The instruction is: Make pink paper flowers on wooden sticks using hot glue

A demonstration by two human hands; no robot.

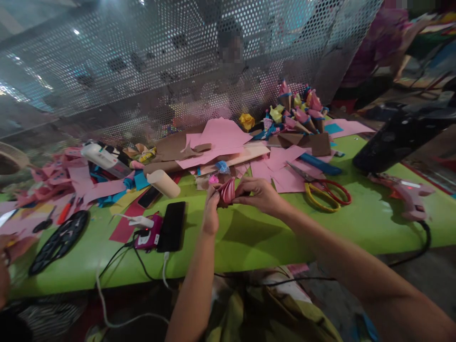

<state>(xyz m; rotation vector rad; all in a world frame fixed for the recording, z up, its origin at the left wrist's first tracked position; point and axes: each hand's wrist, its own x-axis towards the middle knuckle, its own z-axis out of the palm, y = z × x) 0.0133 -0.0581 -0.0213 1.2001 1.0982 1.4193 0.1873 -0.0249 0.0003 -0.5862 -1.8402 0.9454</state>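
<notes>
A small piece of pink paper, folded into ridged pleats, is held up above the green table between my hands. My left hand is closed on its left side. From the right, the fingers of my right hand pinch its edge. A bright pink bit shows just beyond my left fingertips; what it belongs to is unclear. Behind my hands lie pink paper sheets and a small blue crumpled piece. Scissors with yellow and red handles rest right of my right hand.
A black phone and a magenta power socket with cables lie at left. A pink glue gun and a dark cylinder stand at right. Paper flowers pile up by the perforated metal panel. Another person's hand shows far left.
</notes>
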